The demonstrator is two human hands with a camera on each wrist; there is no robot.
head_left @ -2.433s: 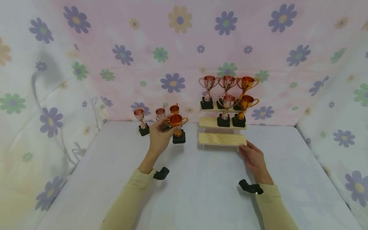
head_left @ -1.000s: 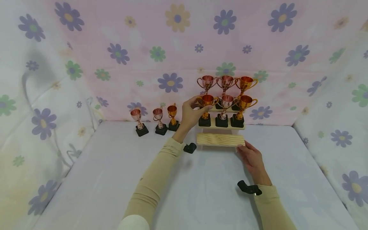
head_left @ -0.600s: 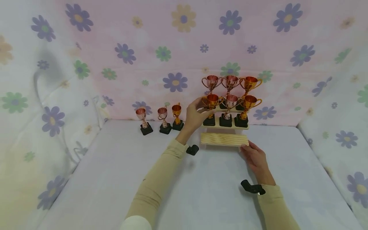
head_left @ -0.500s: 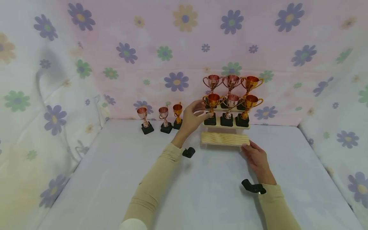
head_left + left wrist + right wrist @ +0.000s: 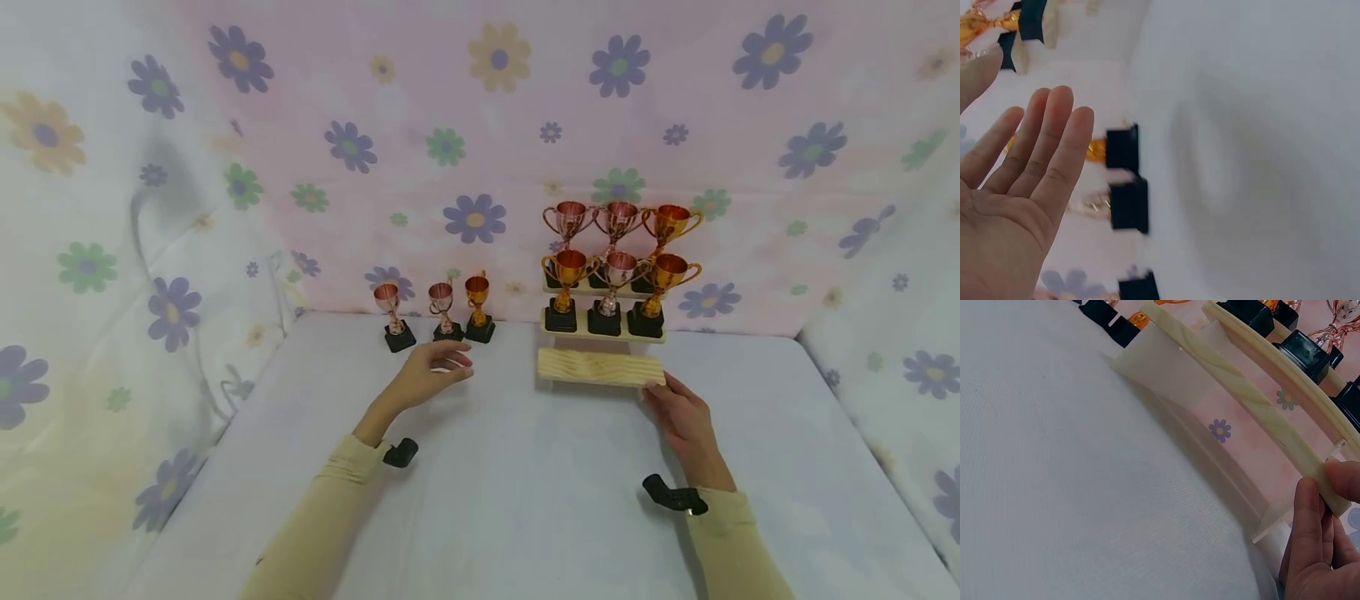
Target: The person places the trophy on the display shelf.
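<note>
On the white counter [image 5: 525, 500] stands a stepped wooden shelf [image 5: 600, 367] bearing six trophies; the right hand [image 5: 686, 421] pinches its lowest step's corner. The left hand [image 5: 423, 379], fingers relaxed, empty, hovers near three loose trophies [image 5: 440, 312].

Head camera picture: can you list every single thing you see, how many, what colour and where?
Trophies on the stand: six, gold and rosy copper with black bases, three on the top step, three on the middle step.
Trophies on the table: three, two rosy copper and one gold with black bases, in a row at the back left.
Stepped stand: one, pale wood, back right of the table; bottom step bare.
Table: one, white cloth.
Backdrop: pink and white cloth with flowers, behind and at both sides.
Left hand: open, holds nothing, in front of the row of three.
Right hand: holds the bottom step's right end.
</note>
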